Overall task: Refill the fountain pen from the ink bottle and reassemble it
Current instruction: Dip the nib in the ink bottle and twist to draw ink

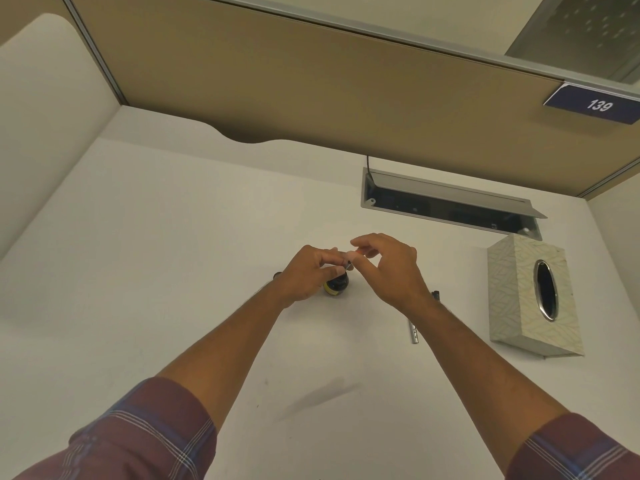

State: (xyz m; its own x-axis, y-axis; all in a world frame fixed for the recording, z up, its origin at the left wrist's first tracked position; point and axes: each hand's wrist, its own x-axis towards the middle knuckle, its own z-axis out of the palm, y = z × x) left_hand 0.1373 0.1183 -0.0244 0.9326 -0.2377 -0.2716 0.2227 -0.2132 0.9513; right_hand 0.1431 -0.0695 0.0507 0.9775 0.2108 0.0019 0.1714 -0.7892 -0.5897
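White cubicle desk (173, 271), tan partition behind: two hands meeting over one ink bottle.

Left hand (304, 275) and right hand (391, 268) pinching one small pen part (348, 264) between narrow fingertips, directly above the ink bottle (336, 285). One metal pen barrel (413, 333) lying right of the bottle, under the right forearm; one dark cap (277, 274) just left of it. One tissue box (533, 299) farther right, one open cable tray (450, 206) beyond.
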